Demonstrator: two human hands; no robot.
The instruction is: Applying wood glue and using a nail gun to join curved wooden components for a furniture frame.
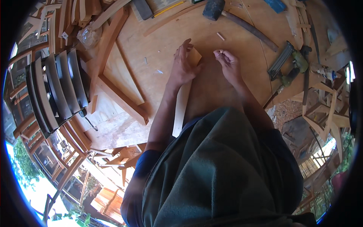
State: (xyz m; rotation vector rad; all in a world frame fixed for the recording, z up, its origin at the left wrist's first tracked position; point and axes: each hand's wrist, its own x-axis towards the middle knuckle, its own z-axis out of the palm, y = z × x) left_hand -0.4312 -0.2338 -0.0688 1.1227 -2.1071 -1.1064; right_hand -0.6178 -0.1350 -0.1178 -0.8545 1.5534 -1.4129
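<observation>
My left hand (183, 65) is closed over the far end of a long, pale wooden piece (181, 109), which runs back toward my body. Its end face (194, 56) shows beside my thumb. To the right, my right hand (229, 62) pinches a small, pale wooden dowel between thumb and fingers; most of it is hidden. A similar short wooden dowel (221, 36) lies on the wooden tabletop (159, 41), just beyond my right hand.
A mallet (214, 10) lies at the far side, its handle slanting right. Right of me rest a green power tool (298, 62) and a dark metal piece (281, 60). Joined wooden frame parts (121, 96) and curved dark slats (56, 85) occupy the left. A yellow pencil (168, 9) lies farther back.
</observation>
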